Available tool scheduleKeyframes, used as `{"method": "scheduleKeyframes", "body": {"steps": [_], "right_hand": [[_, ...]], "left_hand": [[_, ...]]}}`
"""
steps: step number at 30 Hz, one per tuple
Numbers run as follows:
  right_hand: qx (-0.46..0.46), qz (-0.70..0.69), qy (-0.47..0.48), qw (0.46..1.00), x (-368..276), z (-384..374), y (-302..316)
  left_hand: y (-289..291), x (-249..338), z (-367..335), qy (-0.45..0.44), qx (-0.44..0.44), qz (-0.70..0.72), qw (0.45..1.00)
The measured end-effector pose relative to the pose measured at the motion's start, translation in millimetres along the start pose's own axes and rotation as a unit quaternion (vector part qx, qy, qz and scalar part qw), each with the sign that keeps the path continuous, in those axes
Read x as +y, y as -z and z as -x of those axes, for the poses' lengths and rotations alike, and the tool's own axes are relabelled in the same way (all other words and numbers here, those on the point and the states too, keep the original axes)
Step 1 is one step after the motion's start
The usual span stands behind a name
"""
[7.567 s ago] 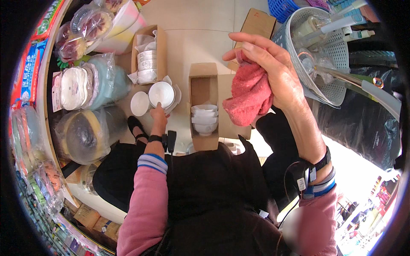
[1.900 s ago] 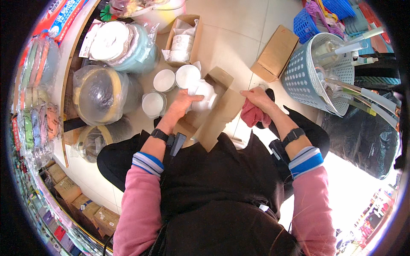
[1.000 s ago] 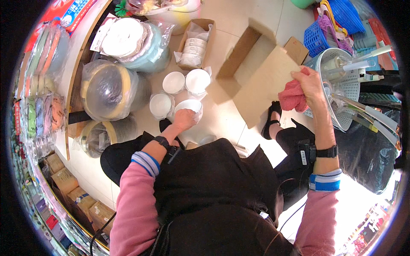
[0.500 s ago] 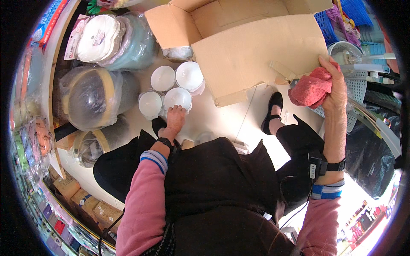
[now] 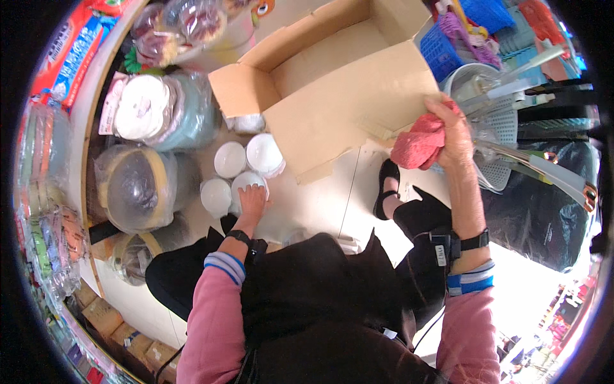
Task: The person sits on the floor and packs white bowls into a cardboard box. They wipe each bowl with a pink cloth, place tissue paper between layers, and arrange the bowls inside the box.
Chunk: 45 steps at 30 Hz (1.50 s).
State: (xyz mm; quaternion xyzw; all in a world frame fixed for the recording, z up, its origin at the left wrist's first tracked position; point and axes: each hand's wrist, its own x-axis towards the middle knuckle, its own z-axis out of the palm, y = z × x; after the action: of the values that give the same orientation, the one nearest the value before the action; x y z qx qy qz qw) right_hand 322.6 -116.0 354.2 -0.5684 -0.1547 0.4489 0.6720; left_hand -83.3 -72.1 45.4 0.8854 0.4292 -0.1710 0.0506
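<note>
Left hand (image 5: 254, 201) at nine o'clock, fingers slightly parted in white bowl (image 5: 251, 182), grip unclear, right hand (image 5: 456, 137) at two, grasping red cloth (image 5: 419, 142), fingertips at cardboard carton (image 5: 348, 105).

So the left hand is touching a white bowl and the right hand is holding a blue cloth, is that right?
Not quite: the cloth is red, not blue, as the head view shows. The left hand is touching a white bowl, and the right hand is holding the cloth.
</note>
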Motion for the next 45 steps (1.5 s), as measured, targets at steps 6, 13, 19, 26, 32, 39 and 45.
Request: {"method": "scheduleKeyframes", "body": {"steps": [6,13,19,26,32,39,45], "right_hand": [[-0.007,0.014,0.079,0.997,-39,43,-3],[-0.011,-0.056,0.131,0.99,-68,119,29],[0.024,-0.056,0.168,0.984,-48,194,69],[0.078,-0.036,0.191,0.978,-27,259,114],[0.17,0.23,0.088,0.954,-32,310,160],[0.083,0.265,-0.094,0.956,-53,385,207],[0.119,0.216,-0.12,0.962,-39,460,232]], "left_hand": [[119,-6,-34,0.036,0.048,0.503,0.862],[283,12,6,-0.111,0.082,0.823,0.551],[328,48,69,-0.177,0.077,0.804,0.562],[373,104,109,-0.011,0.139,0.732,0.667],[374,143,120,-0.143,0.175,0.749,0.622],[357,191,139,-0.345,0.063,0.661,0.663],[381,260,138,-0.382,-0.005,0.629,0.677]]}}
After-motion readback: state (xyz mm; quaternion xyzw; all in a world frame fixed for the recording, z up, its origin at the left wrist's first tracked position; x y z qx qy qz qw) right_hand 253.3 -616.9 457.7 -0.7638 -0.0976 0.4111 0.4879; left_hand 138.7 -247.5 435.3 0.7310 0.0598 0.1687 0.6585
